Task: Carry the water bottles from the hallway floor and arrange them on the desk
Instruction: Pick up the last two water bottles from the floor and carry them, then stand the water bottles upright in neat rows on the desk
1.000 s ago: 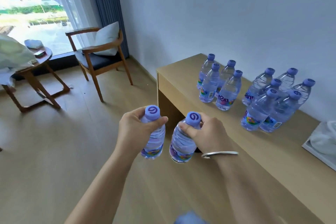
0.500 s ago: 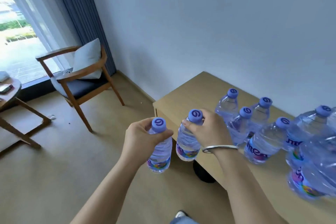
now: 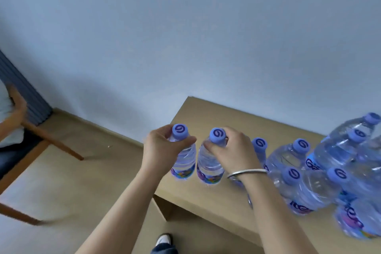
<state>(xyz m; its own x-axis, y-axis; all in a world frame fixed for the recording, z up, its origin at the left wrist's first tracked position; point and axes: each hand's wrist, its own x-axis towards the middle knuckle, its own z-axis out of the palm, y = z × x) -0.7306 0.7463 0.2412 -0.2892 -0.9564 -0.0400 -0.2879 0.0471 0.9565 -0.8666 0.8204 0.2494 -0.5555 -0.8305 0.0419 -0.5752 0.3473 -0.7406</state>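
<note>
Above worktop [image 3: 206, 113] left end: left hand [image 3: 162, 150], right hand [image 3: 233, 148], fingers closed round one bottle neck each, bottles upright for set-down beside standing cluster [image 3: 321, 173].

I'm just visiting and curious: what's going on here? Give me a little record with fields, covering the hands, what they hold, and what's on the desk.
left hand: gripping a water bottle just below its purple cap
right hand: gripping a second bottle at the neck; silver bangle on the wrist
held bottles: upright, side by side, at the desk's left end; whether they touch the top is unclear
desk: light wood, against the wall
bottles already there: a cluster to the right, all capped
other: wooden chair at left
</note>
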